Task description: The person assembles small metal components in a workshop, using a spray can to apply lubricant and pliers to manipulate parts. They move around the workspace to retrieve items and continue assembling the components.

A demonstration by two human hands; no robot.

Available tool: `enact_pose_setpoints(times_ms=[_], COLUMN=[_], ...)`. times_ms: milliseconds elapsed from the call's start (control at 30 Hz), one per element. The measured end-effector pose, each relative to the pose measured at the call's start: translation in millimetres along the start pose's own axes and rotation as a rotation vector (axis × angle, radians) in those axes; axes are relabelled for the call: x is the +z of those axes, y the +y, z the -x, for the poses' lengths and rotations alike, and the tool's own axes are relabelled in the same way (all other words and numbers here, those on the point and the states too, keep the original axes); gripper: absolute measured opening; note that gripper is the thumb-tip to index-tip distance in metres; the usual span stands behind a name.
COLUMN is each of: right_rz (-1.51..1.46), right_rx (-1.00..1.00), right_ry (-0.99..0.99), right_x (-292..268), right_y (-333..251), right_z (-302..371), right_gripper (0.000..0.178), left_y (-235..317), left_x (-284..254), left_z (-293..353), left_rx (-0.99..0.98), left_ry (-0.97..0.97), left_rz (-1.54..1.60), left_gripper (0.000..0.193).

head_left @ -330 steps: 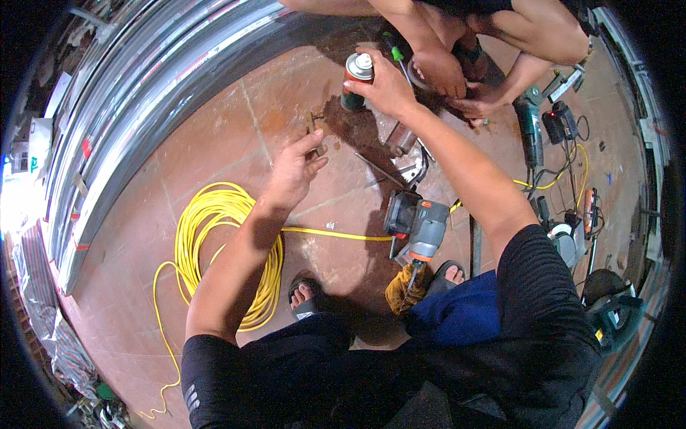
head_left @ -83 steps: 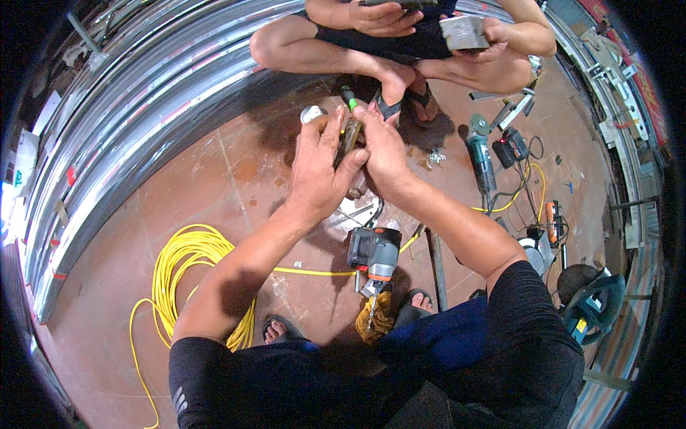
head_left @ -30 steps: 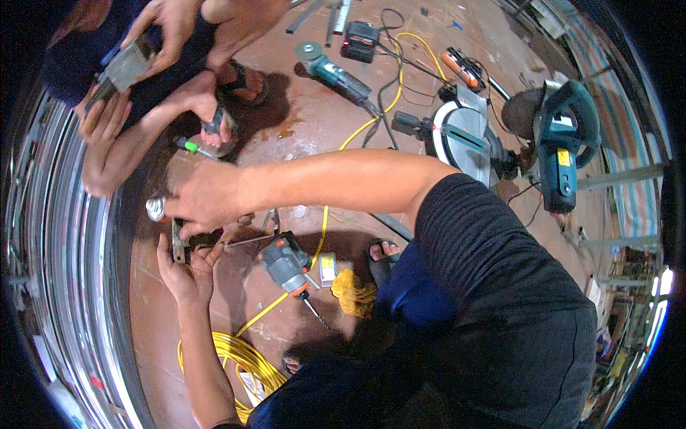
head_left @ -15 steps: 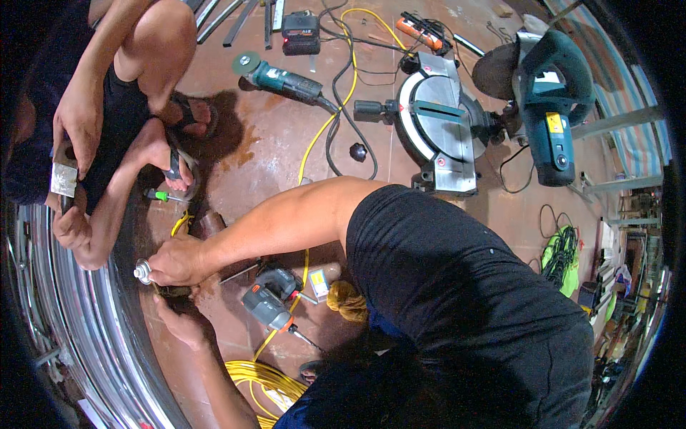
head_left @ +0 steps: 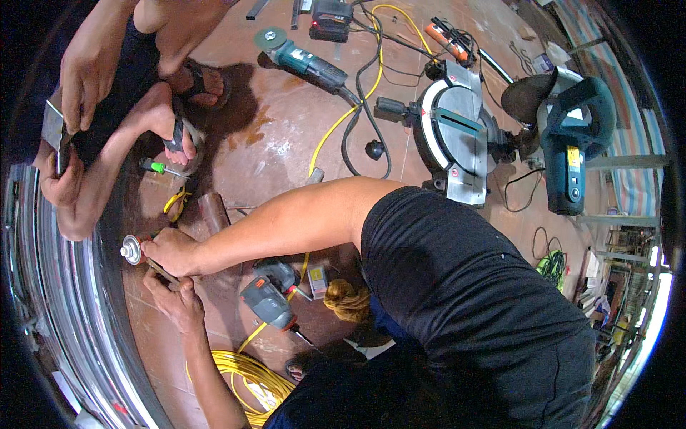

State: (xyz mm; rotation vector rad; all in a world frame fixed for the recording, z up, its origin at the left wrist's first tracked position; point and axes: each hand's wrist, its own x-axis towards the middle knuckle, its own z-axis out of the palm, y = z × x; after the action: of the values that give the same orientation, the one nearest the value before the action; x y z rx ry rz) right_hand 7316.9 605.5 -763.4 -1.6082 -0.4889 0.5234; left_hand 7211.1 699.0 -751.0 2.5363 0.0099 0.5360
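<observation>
Note narrow metal piece [head_left: 163, 272] at scene left, pinched in partly curled fingers of left hand [head_left: 180, 304]. Note right hand [head_left: 174, 250] curled at spray can [head_left: 134, 249]; cannot tell whether gripping it. Beware of possibly dropping the piece through a loose pinch, or knocking the can through a careless knuckle bump.

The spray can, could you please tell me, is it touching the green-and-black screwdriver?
Apart: the head view shows shadowed floor between the spray can and the screwdriver.
</observation>
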Motion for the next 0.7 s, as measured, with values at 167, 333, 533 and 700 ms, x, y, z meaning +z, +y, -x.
enact_pose_setpoints(times_ms=[167, 333, 533, 700], right_rz=[0.182, 0.057, 0.245, -0.070], right_rx=[-0.143, 0.098, -0.041, 0.386], right_ry=[0.141, 0.130, -0.031, 0.105], right_x=[12, 0, -43, -78], right_y=[20, 31, 54, 68], right_z=[-10, -4, -18, -37], right_gripper=[0.046, 0.057, 0.047, 0.044], left_y=[3, -5, -26, -44], left_x=[1, 14, 27, 30], left_z=[0, -3, 5, 14], left_rx=[-0.163, -0.235, -1.138, -1.114], left_ry=[-0.069, -0.081, -0.069, -0.274], left_rz=[0.074, 0.220, 1.530, 1.759], left_gripper=[0.085, 0.058, 0.056, 0.060])
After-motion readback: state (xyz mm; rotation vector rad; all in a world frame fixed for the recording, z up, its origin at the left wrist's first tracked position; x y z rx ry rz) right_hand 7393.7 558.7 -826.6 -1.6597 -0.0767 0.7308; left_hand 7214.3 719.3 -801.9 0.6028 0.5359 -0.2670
